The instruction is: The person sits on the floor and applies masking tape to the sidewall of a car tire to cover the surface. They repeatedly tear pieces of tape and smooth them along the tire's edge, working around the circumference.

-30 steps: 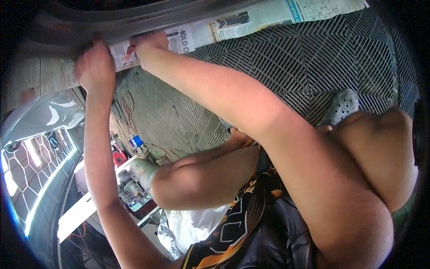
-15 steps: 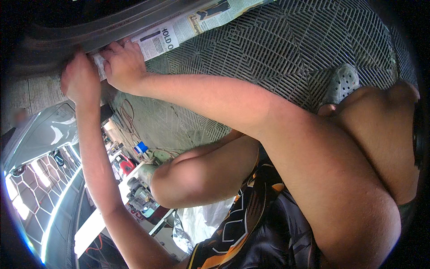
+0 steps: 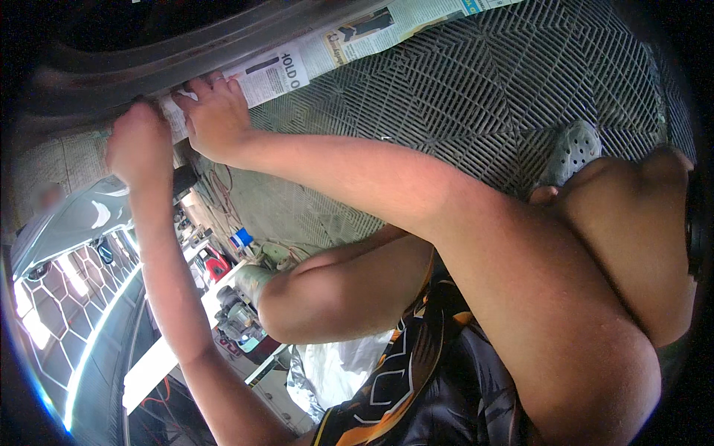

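Note:
A long strip of newspaper runs along the lower edge of a dark, curved vehicle panel. My right hand is open on the strip, its fingers spread and pressing the paper against the panel edge. Just left of it, my left hand is closed in a fist at the same edge. Whatever its fingers may hold is hidden. Beyond the left hand, more paper-like covering continues along the edge.
Grey ribbed floor tiles lie below the strip. A grey clog is on my right foot. A glossy body panel is at left. Farther back are a white board, a red object, a blue item and silver sheeting.
The whole view has shifted slightly, so more of the newspaper strip shows at upper right. Both hands stay at the panel edge, the right still on the paper.

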{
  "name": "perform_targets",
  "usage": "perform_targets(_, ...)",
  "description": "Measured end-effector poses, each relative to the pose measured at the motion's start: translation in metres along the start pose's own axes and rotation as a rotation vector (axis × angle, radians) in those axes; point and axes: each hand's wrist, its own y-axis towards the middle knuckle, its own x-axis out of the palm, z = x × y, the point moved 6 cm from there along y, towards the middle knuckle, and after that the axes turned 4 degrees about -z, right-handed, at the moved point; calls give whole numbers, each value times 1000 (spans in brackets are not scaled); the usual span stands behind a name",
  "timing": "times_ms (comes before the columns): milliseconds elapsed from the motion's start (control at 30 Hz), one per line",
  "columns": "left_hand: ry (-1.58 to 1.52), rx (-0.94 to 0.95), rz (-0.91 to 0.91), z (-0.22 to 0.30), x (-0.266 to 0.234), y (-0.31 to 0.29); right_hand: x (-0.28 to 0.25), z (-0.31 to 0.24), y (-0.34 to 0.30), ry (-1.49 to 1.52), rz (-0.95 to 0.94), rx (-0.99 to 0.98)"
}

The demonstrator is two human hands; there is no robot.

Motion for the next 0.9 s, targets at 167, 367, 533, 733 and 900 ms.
perform_targets(167,-49,-38,-8,12,1,3,-5,0,3,-3,-1,-73)
perform_targets(367,-27,-67,26,14,4,7,-6,1,5,5,-44,-62)
perform_targets(533,-4,-51,32,11,11,8,-1,-3,4,-23,-163,-9)
perform_targets(733,5,-22,51,14,4,10,-2,-1,5,-31,-145,-17)
perform_targets(900,68,33,67,-15,12,4,0,-9,-2,-36,-111,-35)
